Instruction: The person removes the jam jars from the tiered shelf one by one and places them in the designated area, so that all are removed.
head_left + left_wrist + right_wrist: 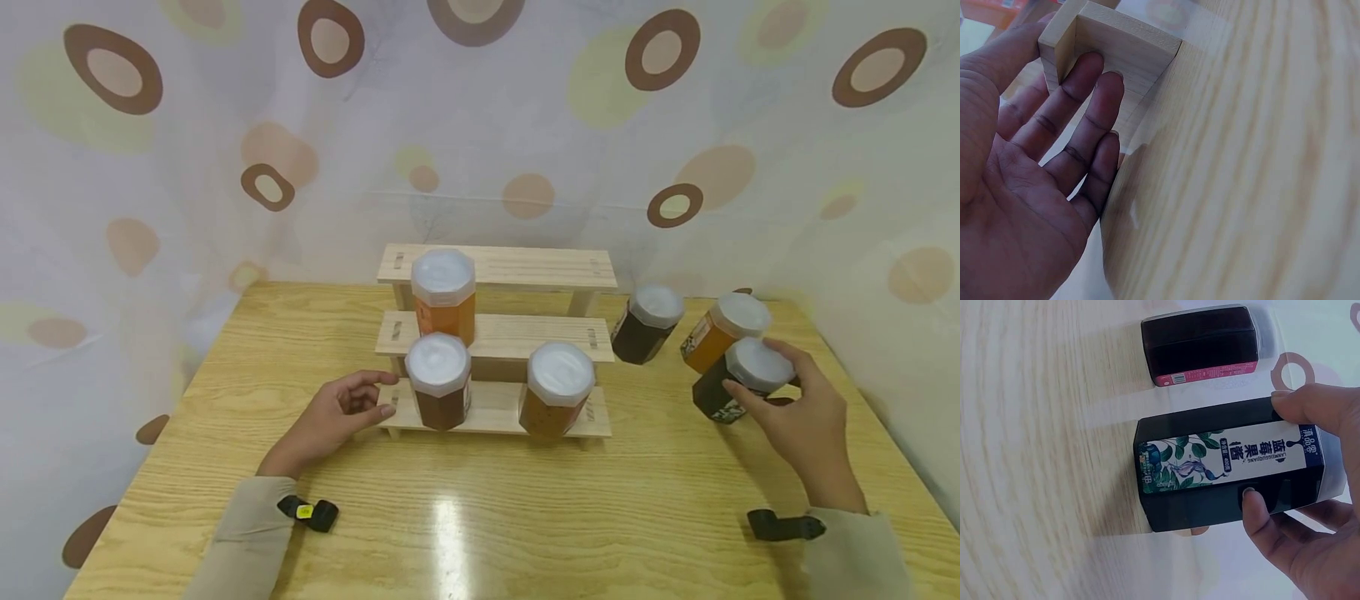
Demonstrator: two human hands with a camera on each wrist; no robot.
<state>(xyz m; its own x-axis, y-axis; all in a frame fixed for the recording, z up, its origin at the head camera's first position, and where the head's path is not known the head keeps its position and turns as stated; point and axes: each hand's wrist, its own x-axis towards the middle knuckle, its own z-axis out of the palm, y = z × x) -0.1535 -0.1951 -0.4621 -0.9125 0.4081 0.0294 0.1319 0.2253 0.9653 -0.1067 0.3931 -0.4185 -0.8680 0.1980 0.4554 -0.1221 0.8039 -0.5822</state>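
My right hand [810,408] grips a jar of blueberry jam [1197,469], thumb and fingers round its upper body and pale lid. The jar is dark with a white label and leans slightly, close over the table at the right. At the left end of a three-step wooden rack [495,402], my left hand [333,417] rests with relaxed fingers; thumb and index finger overlap the lowest shelf. In the left wrist view other fingers lie against the rack's end leg [1129,44]. Beside that hand, a brown jar [442,408] stands on the lowest shelf.
An amber jar [547,414] stands at the lowest shelf's right, and an orange jar [447,322] on the middle shelf's left. Behind my right hand, another orange jar [702,343] and a dark jar [639,335] stand on the table [637,500]. A patterned curtain [487,125] hangs behind.
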